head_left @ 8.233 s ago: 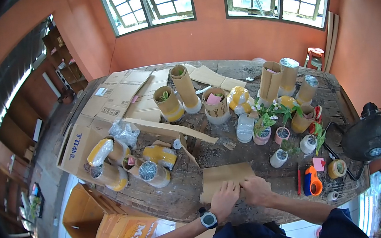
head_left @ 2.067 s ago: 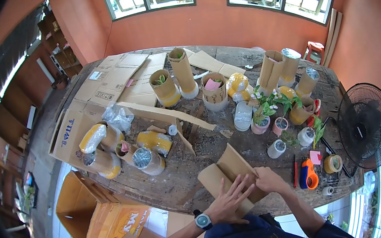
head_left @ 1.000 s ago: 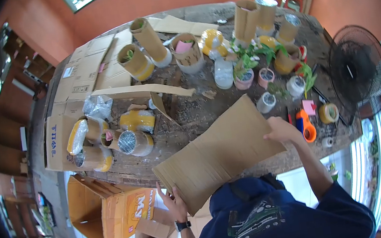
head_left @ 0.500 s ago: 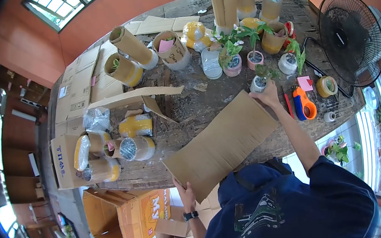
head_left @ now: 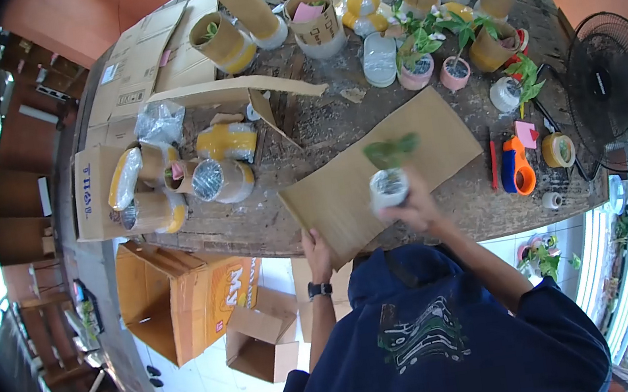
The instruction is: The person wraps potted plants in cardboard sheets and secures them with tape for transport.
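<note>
A flat cardboard sheet (head_left: 433, 131) lies slanted at the table's near edge, its left end slightly curled. My left hand (head_left: 317, 250), with a watch at the wrist, grips the sheet's lower left corner. Above the sheet, my right hand (head_left: 414, 210) holds a small white pot (head_left: 388, 189) whose green leaves are blurred by motion. Beyond the sheet stand pink potted plants (head_left: 415, 72) and a white potted plant (head_left: 506, 93).
Wrapped cardboard tubes (head_left: 222, 180) stand at the left, others (head_left: 316, 31) at the back. An orange and blue tape dispenser (head_left: 518, 167), a red pen (head_left: 494, 164) and a black fan (head_left: 611, 92) are on the right. Open boxes (head_left: 183, 294) sit below the table.
My right hand has lifted the potted plant from beyond the sheet and brought it left and nearer, over the cardboard. My left hand still holds the corner. The camera view has shifted.
</note>
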Motion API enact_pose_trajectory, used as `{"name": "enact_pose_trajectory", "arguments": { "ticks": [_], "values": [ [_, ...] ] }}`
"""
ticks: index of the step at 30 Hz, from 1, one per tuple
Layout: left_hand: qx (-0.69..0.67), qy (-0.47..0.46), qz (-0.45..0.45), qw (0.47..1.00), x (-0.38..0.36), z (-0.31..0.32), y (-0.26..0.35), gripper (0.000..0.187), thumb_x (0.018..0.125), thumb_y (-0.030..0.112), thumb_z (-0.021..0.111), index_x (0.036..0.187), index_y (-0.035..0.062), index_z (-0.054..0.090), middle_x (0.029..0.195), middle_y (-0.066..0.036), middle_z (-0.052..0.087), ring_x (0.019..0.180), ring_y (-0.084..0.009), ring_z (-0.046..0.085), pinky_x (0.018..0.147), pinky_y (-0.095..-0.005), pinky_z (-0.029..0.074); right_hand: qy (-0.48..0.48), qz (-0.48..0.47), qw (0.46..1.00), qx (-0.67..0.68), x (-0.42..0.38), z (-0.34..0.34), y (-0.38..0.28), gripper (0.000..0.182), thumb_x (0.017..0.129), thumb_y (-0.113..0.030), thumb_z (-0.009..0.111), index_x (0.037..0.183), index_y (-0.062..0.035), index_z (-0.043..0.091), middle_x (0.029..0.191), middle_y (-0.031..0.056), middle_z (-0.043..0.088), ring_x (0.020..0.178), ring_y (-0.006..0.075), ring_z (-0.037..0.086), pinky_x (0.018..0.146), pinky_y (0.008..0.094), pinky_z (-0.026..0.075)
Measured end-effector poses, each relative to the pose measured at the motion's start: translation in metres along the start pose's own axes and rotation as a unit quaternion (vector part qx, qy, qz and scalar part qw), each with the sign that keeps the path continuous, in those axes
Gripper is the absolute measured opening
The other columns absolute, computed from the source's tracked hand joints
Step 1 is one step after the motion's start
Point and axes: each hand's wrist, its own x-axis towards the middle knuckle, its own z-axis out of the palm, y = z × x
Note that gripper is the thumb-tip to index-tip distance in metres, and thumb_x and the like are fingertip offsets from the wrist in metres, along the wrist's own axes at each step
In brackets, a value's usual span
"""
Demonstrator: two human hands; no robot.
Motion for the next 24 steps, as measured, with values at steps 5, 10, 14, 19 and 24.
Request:
{"name": "enact_pose_trajectory", "arguments": {
  "ticks": [5, 10, 14, 19, 24],
  "values": [
    [-0.129, -0.006, -0.111, 0.985, 0.005, -0.003, -0.040, 0.052, 0.108, 0.041, 0.042, 0.137, -0.0012, 0.048, 0.117, -0.009, 0.061, 0.101, -0.0186, 0.059, 0.092, -0.0356, 0.048, -0.172, 0.232, 0.957, 0.004, -0.036, 0.109, 0.038, 0.084, 0.074, -0.031, 0.083, 0.138, 0.0072, 0.044, 0.129, 0.0237, 0.059, 0.121, 0.0323, 0.059, 0.103, 0.0391, 0.045],
    [-0.332, -0.039, -0.098, 0.937, -0.020, 0.006, -0.001, 0.064, 0.106, 0.056, 0.033, 0.138, 0.0033, 0.049, 0.129, -0.011, 0.061, 0.115, -0.0243, 0.061, 0.101, -0.0398, 0.048, -0.186, 0.236, 0.954, -0.003, -0.031, 0.124, 0.030, 0.083, 0.079, -0.040, 0.077, 0.138, 0.0088, 0.044, 0.130, 0.0293, 0.057, 0.121, 0.0385, 0.057, 0.105, 0.0403, 0.043],
    [-0.303, -0.068, -0.145, 0.940, -0.027, 0.002, -0.030, 0.056, 0.106, 0.053, 0.036, 0.135, 0.0064, 0.051, 0.130, -0.010, 0.060, 0.118, -0.0236, 0.060, 0.100, -0.0383, 0.049, -0.171, 0.145, 0.973, -0.059, -0.028, 0.132, 0.039, 0.077, 0.084, -0.041, 0.071, 0.137, 0.0083, 0.046, 0.132, 0.0303, 0.056, 0.119, 0.0425, 0.057, 0.105, 0.0421, 0.042],
    [-0.161, 0.036, -0.039, 0.986, -0.016, 0.018, -0.037, 0.047, 0.106, 0.034, 0.051, 0.136, -0.0013, 0.048, 0.126, -0.011, 0.059, 0.112, -0.0197, 0.056, 0.098, -0.0334, 0.044, -0.246, 0.155, 0.954, -0.069, -0.018, 0.123, 0.054, 0.062, 0.088, -0.036, 0.065, 0.131, 0.0056, 0.052, 0.127, 0.0295, 0.059, 0.119, 0.0418, 0.056, 0.104, 0.0435, 0.042],
    [-0.119, 0.072, -0.033, 0.990, -0.018, 0.026, -0.032, 0.052, 0.107, 0.037, 0.048, 0.142, -0.0010, 0.042, 0.132, -0.012, 0.053, 0.120, -0.0214, 0.049, 0.105, -0.0345, 0.037, -0.260, 0.130, 0.953, -0.086, -0.026, 0.117, 0.062, 0.064, 0.086, -0.035, 0.067, 0.135, 0.0023, 0.051, 0.127, 0.0284, 0.059, 0.121, 0.0430, 0.053, 0.104, 0.0446, 0.042]
  ]
}}
